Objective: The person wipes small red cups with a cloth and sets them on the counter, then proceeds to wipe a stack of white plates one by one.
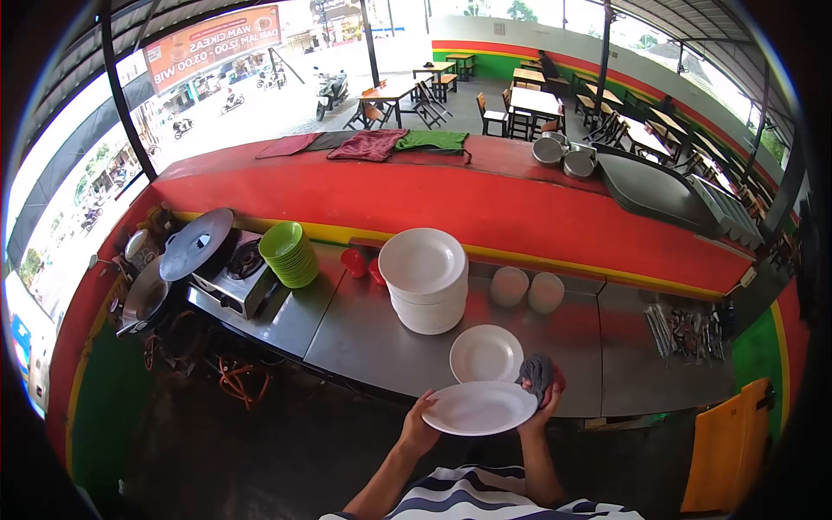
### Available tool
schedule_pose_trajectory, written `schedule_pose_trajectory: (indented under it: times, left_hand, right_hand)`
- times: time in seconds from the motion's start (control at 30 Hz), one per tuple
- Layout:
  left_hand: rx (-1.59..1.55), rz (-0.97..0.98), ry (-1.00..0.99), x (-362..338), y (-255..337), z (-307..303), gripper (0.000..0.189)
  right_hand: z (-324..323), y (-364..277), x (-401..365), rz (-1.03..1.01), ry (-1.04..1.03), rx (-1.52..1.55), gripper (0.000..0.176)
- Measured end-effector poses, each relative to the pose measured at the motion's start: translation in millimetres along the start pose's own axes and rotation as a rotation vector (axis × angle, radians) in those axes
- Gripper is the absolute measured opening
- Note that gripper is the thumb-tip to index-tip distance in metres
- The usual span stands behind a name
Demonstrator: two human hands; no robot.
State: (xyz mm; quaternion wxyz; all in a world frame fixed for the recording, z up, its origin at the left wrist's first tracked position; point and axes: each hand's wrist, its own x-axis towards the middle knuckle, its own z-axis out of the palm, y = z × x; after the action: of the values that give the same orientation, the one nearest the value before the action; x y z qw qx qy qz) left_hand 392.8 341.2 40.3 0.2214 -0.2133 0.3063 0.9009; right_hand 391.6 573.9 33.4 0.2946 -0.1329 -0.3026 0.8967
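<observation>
A white oval plate [479,409] is held between my two hands, tilted, at the counter's front edge. My left hand [420,426] grips its left rim. Against the right rim, my right hand [546,407] holds a dark grey cloth [536,373] together with the plate; some reddish fabric shows there too. Just behind lies another white plate [486,354] on the metal counter, partly covered by the held one. Farther back rises a tall stack of white plates [426,295].
Green bowls [290,256] are stacked beside a gas stove [230,273] at left. Two pale stacks of bowls [510,286] stand right of the plates. Cutlery [685,332] lies at far right. A red ledge [390,191] behind bears cloths [368,145] and metal trays [654,186].
</observation>
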Motion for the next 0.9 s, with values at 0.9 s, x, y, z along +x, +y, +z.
schedule_pose_trajectory:
  times: [0.9]
  left_hand:
    - [1.202, 0.725, 0.2, 224.1, -84.6, -47.7, 0.046]
  right_hand:
    - [-87.5, 62.4, 160.4, 0.234, -0.289, -0.668, 0.016]
